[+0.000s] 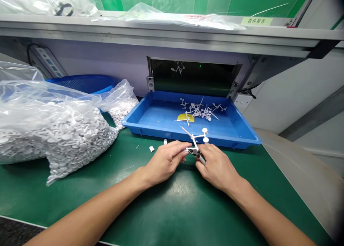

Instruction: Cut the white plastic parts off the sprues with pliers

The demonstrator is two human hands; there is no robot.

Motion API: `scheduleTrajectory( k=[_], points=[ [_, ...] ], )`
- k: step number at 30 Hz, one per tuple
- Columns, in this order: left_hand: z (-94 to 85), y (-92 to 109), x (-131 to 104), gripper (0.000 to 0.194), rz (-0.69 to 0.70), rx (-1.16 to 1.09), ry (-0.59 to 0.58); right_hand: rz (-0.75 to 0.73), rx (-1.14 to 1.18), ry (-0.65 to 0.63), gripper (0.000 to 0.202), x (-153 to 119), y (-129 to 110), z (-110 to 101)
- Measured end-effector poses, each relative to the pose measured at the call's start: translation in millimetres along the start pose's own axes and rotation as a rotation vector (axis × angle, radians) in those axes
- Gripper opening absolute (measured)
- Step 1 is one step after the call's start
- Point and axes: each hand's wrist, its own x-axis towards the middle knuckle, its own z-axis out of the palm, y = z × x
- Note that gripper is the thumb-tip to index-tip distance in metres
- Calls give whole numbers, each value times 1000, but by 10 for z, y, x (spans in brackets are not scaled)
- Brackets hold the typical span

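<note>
The left forearm (107, 207) and the right forearm (262, 207) (both bare) are slanting inward from the lower edge. The left hand (160, 163) is pinching between thumb and forefinger, its fingers (180, 147) pointing rightward. Just beside it, the right hand (217, 164) is gripping with curled fingers, its back facing up.

1. The left hand (163, 162) is bare, as is the left wrist (146, 178).
2. The right hand (219, 167) and right wrist (239, 186) are bare.
3. The left forearm (113, 205) and right forearm (264, 210) are bare, tapering smoothly.
</note>
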Motion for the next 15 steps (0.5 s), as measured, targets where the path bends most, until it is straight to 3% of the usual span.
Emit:
scheduleTrajectory(
  k=[5, 9, 12, 15],
  points=[
    [-10, -74, -13, 31, 45, 78, -38, 20, 23, -65, 9, -8, 6, 51],
    [-52, -79, 44, 31, 55, 94, -91, -34, 205, -141, 7, 23, 73, 42],
    [-289, -9, 123, 29, 58, 95, -290, -117, 324, -166, 10, 46, 161, -40],
    [-673, 4, 137, 27, -66, 136, -424, -75, 373, -36, 10, 37, 199, -115]
  ],
)
